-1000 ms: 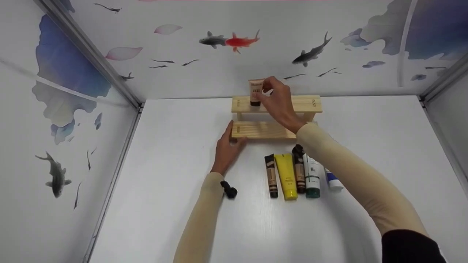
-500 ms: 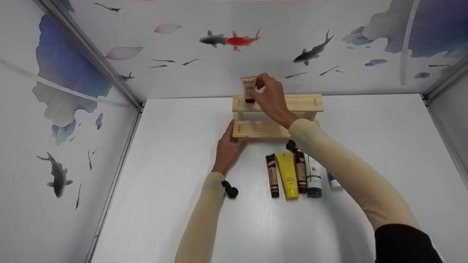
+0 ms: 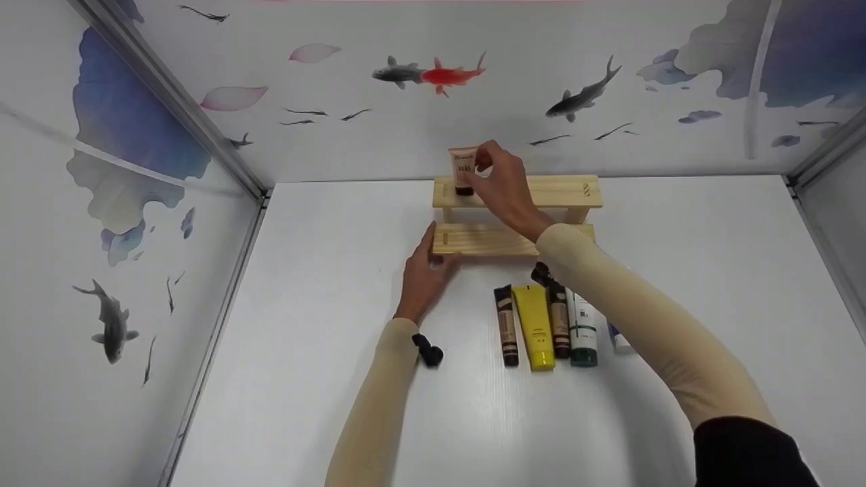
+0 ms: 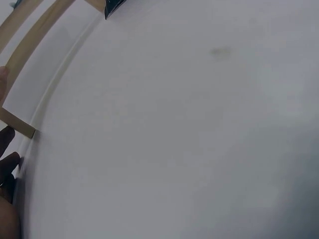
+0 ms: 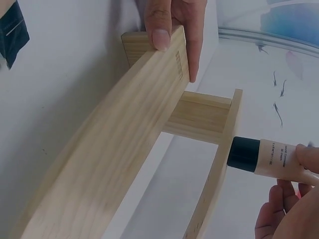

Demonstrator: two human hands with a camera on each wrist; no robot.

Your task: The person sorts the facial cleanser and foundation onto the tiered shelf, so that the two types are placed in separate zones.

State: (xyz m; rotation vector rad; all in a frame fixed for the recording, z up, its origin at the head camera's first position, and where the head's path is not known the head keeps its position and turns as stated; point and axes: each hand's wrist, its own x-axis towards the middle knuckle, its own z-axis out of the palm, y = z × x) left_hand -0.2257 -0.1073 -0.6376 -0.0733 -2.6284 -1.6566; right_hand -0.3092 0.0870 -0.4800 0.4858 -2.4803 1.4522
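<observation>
Near the back wall stands a two-step wooden rack [image 3: 484,241]. My left hand [image 3: 424,283] grips the left end of its lower step; the right wrist view shows the thumb [image 5: 160,39] on one side of the plank and fingers on the other. At the left end of the upper step, my right hand [image 3: 506,189] pinches a small beige cosmetic tube [image 3: 463,162] upright, dark cap [image 5: 243,154] down. In the right wrist view the cap meets the upper step's edge; whether it bears weight there I cannot tell.
In front of the rack lie a slim brown-black tube [image 3: 507,328], a yellow tube [image 3: 534,325], another brown-black tube [image 3: 559,325] and a white tube with a green cap [image 3: 583,331]. A blue-and-white tube [image 3: 620,341] is partly hidden by my right sleeve. Printed walls enclose the white table [image 3: 325,270].
My right hand has moved left along the upper step with the beige tube, then slightly down. My left hand keeps its grip on the rack.
</observation>
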